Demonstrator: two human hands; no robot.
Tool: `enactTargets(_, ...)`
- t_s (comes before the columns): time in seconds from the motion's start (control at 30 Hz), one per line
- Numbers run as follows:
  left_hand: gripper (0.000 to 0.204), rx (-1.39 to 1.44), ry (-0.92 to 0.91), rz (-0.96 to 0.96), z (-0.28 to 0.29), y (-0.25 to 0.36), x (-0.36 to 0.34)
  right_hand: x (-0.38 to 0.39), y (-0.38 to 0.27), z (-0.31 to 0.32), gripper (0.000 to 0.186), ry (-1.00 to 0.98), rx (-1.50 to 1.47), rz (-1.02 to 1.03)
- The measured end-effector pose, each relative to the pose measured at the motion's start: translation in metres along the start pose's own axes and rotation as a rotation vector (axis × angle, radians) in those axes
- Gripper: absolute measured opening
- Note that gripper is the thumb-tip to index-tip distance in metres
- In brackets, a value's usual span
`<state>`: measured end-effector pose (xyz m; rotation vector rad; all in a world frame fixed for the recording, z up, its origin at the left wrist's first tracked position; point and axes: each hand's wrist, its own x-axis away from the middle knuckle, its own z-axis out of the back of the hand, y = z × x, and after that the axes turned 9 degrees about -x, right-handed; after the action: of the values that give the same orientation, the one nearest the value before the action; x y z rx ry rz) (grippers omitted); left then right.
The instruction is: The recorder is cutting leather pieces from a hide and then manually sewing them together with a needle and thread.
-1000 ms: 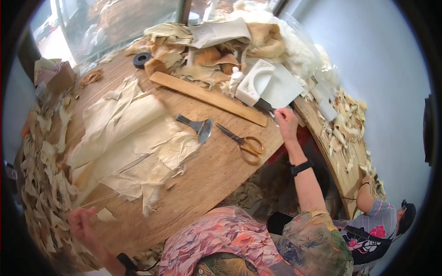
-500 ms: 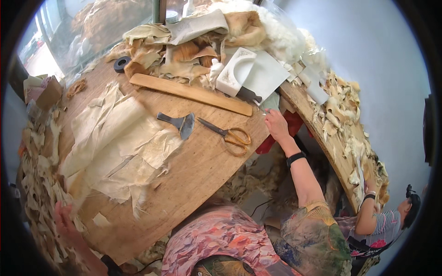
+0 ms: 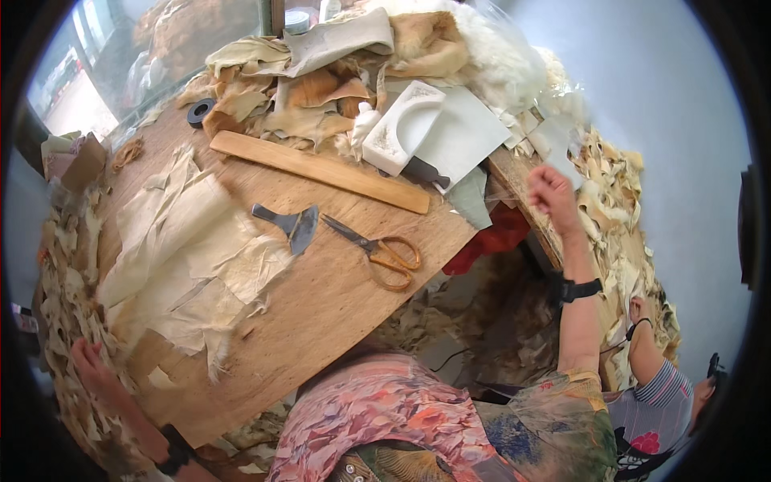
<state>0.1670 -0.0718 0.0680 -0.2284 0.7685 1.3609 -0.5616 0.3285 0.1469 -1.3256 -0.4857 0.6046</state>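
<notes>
My right hand [image 3: 552, 194] is raised above the wooden plank at the right, its fingers curled together. Whatever they pinch, if anything, is too small to make out. My left hand [image 3: 95, 365] is at the table's left edge beside the pale scraps, fingers loosely stretched out and nothing seen in them. Between my hands lies a cream hide piece [image 3: 189, 261], spread flat with ragged edges. To its right are a dark, broad-bladed scraper [image 3: 299, 227] and scissors [image 3: 385, 255] with orange-brown handles. A long wooden slat [image 3: 321, 172] lies farther back.
Beyond the slat are a white foam block [image 3: 393, 140], a white sheet [image 3: 466, 132], a black tape roll [image 3: 200, 113] and piled hides [image 3: 321, 88]. Scraps [image 3: 610, 193] cover the plank at right. A co-worker's hand [image 3: 639, 309] reaches over them. Red cloth [image 3: 490, 241] hangs below the table corner.
My right hand has lifted from the table corner and swung right, over the plank. My left hand has shifted slightly up and left. The table items appear shifted slightly left with the view.
</notes>
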Motion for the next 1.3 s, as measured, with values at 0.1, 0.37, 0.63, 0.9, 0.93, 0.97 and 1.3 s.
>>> enactTargets(0.1,0.017,-0.046,-0.124,0.028,-0.027,0.009,-0.016,-0.026,-0.043,-0.002,0.007,-0.109,-0.062,0.139)
enactTargets(0.37,0.011,-0.314,-0.286,0.206,-0.044,0.005,-0.018,-0.134,0.027,-0.098,0.016,-0.286,0.458,0.250)
enactTargets(0.63,0.013,-0.404,0.029,0.217,-0.016,-0.051,-0.053,-0.259,0.007,-0.180,0.016,-0.124,-0.081,0.260)
enactTargets(0.9,0.017,-0.742,0.114,0.054,0.080,-0.201,0.034,-0.228,-0.043,-0.188,0.016,-0.720,-0.202,-0.008)
enactTargets(0.93,0.021,-0.200,-0.075,0.511,0.034,-0.126,0.026,-0.216,-0.041,-0.172,0.017,-0.647,0.058,0.064)
enactTargets(0.97,0.019,-0.162,-0.052,0.499,0.048,-0.123,0.035,-0.204,-0.033,-0.174,0.018,-0.674,0.217,0.083)
enactTargets(1.3,0.019,-0.803,-0.044,0.797,0.106,-0.116,0.102,-0.119,-0.014,-0.199,0.006,-0.891,0.101,-0.081)
